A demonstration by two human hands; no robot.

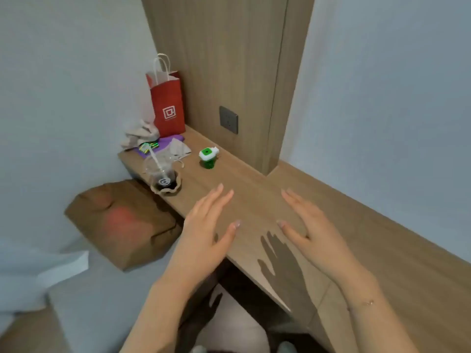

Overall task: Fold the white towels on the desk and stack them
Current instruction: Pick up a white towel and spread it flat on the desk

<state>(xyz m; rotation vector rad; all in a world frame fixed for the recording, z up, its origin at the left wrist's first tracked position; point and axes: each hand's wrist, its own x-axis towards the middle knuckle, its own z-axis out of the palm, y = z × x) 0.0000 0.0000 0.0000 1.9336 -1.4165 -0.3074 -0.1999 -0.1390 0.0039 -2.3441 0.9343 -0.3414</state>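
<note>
Hovering palms-in over desk (382, 238): left hand (204, 233) & right hand (313, 233), fingers straight, grip empty.

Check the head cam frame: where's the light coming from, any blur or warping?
Head view: hard-edged shadow of the right hand falls on the desk below-left of it, so the light likely sits high on the right; the left hand shades only a sliver. Wide-angle bending shows in the slanted wall panel. The brown bag looks soft, with a reddish blotch. No glare visible.
</note>
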